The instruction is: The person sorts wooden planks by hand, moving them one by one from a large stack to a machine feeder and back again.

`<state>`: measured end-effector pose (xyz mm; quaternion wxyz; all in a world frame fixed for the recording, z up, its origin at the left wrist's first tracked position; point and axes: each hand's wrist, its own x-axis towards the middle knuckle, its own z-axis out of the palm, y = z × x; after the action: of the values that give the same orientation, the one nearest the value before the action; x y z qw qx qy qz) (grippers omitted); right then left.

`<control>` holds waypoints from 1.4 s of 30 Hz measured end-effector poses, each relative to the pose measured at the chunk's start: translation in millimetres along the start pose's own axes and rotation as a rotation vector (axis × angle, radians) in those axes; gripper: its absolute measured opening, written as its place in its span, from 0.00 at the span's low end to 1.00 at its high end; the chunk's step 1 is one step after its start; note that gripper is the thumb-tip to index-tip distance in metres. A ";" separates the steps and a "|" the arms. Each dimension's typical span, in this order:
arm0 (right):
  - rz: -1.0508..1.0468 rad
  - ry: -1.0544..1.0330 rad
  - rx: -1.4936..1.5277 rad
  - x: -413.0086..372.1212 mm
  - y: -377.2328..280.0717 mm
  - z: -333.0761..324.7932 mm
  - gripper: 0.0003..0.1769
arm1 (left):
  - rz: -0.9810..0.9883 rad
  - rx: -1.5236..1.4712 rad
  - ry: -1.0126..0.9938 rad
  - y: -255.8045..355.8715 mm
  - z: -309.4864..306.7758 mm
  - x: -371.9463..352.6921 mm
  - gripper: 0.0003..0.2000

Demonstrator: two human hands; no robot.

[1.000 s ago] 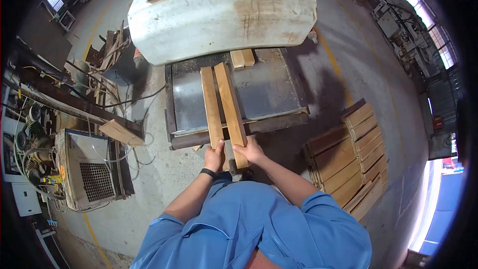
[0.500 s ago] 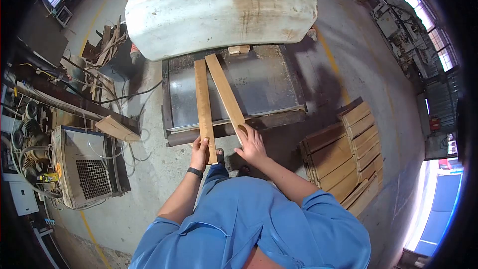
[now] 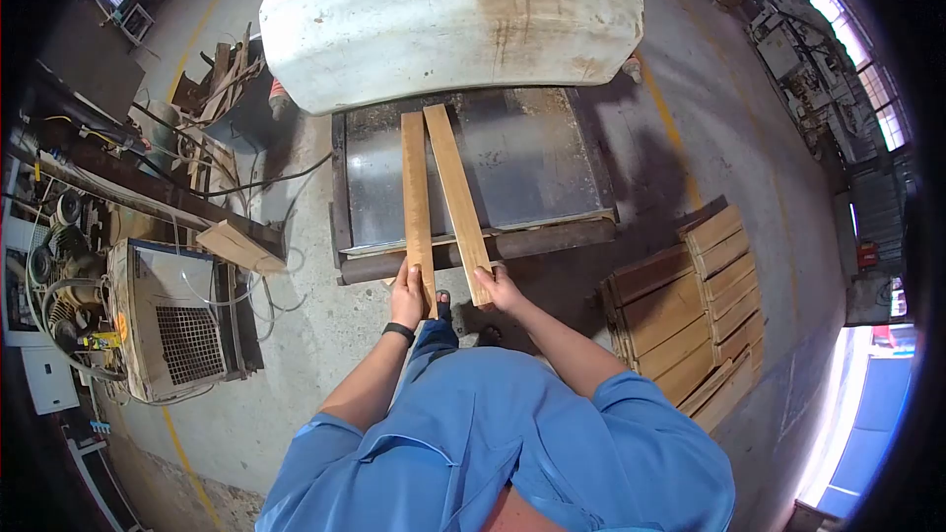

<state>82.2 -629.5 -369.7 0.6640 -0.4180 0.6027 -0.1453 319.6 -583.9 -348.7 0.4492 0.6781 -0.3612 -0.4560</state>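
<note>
Two long, narrow wooden boards lie side by side on the metal bed (image 3: 532, 172) of a machine, their far ends close to a white hood. My left hand (image 3: 405, 298) is closed around the near end of the left board (image 3: 417, 199). Gripping the right board (image 3: 456, 195) by its near end is my right hand (image 3: 501, 288), thumb on top. Both near ends stick out past the bed's front roller (image 3: 552, 238) toward my body. The boards are slightly apart, with a narrow gap that widens toward me.
The stained white hood (image 3: 443, 34) spans the far side of the bed. A stack of boards (image 3: 695, 305) stands at right on the floor. To the left are a metal cabinet with a grille (image 3: 192, 345), hoses, a wooden piece (image 3: 239, 246) and a bin of scrap wood (image 3: 232, 89).
The right board's near end has come up and its slant is less. My right hand has shifted its grip to the board's end. A small wood piece by the hood is out of sight.
</note>
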 end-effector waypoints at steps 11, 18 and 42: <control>-0.817 0.165 -0.898 -91.5 -58.9 -12.3 0.50 | 0.599 0.759 -0.242 75.0 -23.3 -60.9 0.50; -0.847 0.254 -0.930 -60.5 -84.0 -6.4 0.42 | 0.794 0.923 -0.315 75.7 -9.6 -17.0 0.35; -0.663 0.421 -0.674 85.5 -208.8 -20.4 0.40 | 0.893 0.969 -0.229 155.4 32.4 227.7 0.26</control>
<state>148.1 -823.8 -273.8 0.2753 -0.7390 0.5717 -0.2265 350.2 -849.9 -275.7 0.1983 0.5357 -0.8168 -0.0816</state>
